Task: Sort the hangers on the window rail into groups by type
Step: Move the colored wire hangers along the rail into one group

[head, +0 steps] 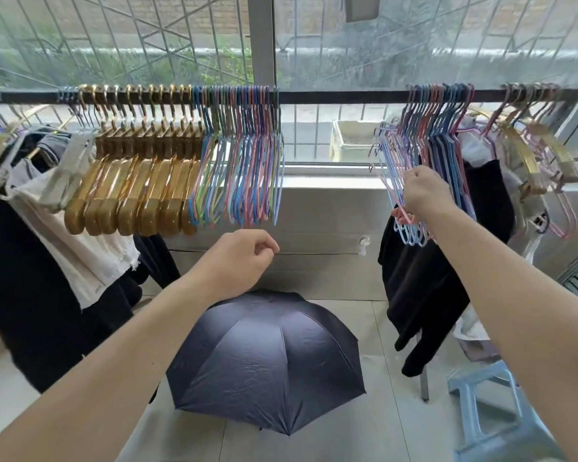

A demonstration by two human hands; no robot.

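A dark window rail (pixel 331 96) runs across the view. On its left hang several gold hangers (pixel 141 181) packed together, then a bunch of thin coloured wire hangers (pixel 244 171). A second bunch of coloured wire hangers (pixel 427 151) hangs right of the bare middle stretch. My right hand (pixel 422 193) grips the lower ends of that right bunch. My left hand (pixel 244 261) hovers below the left wire bunch with fingers loosely curled, holding nothing. More gold and pink hangers (pixel 541 151) hang at the far right.
Clothes hang at the far left (pixel 47 228) and a black garment (pixel 427 288) under the right bunch. An open dark umbrella (pixel 267 361) lies on the tiled floor below. A light blue plastic stool (pixel 494 411) stands at lower right.
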